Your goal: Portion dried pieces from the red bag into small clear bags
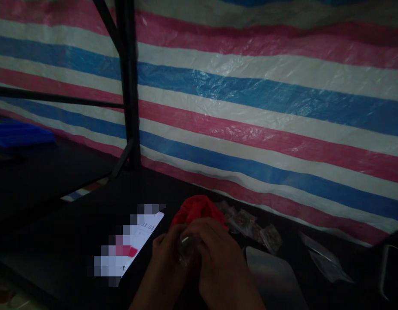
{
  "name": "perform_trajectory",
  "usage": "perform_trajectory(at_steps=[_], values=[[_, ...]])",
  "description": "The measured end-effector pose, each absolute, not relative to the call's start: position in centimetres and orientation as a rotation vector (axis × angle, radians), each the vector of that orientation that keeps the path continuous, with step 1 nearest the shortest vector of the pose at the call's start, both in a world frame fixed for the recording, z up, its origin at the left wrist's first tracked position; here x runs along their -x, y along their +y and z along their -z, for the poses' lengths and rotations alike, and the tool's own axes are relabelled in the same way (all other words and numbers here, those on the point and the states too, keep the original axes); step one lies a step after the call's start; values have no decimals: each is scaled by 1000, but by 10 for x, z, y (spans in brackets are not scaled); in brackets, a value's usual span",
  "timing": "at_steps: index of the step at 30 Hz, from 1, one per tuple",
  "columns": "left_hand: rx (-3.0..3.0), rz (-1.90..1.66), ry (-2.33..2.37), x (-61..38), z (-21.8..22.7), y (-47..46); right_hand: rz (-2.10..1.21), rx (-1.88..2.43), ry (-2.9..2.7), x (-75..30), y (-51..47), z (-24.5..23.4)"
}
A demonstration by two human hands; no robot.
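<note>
My left hand point(168, 258) and my right hand point(220, 254) are close together over the dark table, fingers curled inward. Between them is a small shiny item point(185, 242) that looks like clear plastic; dim light and my fingers hide most of it, so its kind is unclear. Just beyond my hands lies a bunched red cloth or bag point(199, 209). Behind my right hand several small clear packets point(246, 221) with brownish contents lie in a row. A lit phone point(144, 241) rests to the left of my left hand, partly blurred out.
On the right are a greyish flat tray or plate point(272, 275), a flat clear bag point(328, 258) and a dark, light-rimmed object point(393, 271). A black metal post point(129, 86) rises at the back left, before a striped plastic sheet point(266, 99). A blue tray point(21, 133) sits far left.
</note>
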State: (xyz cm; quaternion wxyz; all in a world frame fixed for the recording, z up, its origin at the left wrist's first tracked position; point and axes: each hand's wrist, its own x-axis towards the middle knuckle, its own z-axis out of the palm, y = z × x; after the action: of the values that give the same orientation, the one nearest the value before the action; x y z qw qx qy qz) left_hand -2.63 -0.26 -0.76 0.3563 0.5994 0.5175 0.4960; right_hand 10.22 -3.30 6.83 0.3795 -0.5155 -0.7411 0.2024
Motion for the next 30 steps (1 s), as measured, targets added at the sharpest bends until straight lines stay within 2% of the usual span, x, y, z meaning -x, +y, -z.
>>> perform_trajectory(at_steps=[7,13,16,20,26,30], values=[[-1447,-1305,1363,29,1,-3,-402,1235,-1755,-113,-27,-65],[-1431,-1328,1662,24,5,-2,-434,1505,-1782,-126,-9,-57],[-1560,-1155,1815,19,5,-1,-438,1612,-1937,-118,4,-50],[-1637,-904,1866,23,2,1,-281,1728,-2032,-115,16,-43],[-1210,-1282,1745,28,-2,0,-294,1853,-1980,-131,16,-31],[-877,-1384,1521,21,-5,-3,-361,1802,-1934,-133,16,-25]])
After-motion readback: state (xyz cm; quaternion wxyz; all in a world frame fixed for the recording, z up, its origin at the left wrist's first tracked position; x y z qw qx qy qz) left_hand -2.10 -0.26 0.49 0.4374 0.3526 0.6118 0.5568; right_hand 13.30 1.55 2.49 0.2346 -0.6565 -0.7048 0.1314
